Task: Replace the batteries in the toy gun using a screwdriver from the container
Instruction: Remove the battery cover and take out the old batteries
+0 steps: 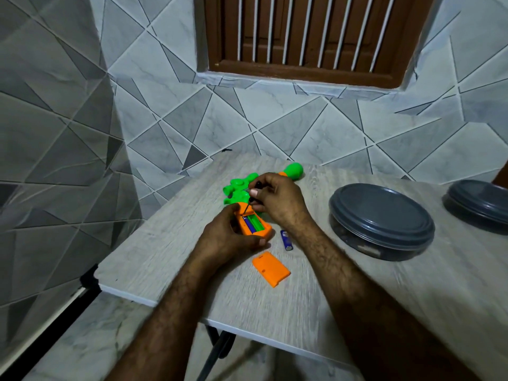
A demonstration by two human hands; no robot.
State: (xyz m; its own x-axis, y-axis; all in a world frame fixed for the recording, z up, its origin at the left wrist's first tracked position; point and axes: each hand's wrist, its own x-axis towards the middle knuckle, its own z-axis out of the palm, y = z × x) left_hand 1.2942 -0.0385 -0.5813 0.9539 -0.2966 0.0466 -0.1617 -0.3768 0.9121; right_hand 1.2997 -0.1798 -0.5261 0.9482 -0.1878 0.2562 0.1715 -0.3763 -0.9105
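Grey wood-grain table (302,298): left hand (228,237) grips the toy gun (242,185), battery bay open, right hand (277,202) pinching what looks like a screwdriver (249,202).

Left tabletop (165,257) open; container (382,215), loose battery (286,239) and cover (270,268) crowd the right.

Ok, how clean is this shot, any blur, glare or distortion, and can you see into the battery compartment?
Head view: dim, even light, no harsh glare; wide-angle lens bows the tiled wall; motion blur smears the grey wood-grain table bottom right; the centre is sharp enough to show a blue battery in the open orange-and-green plastic toy gun.
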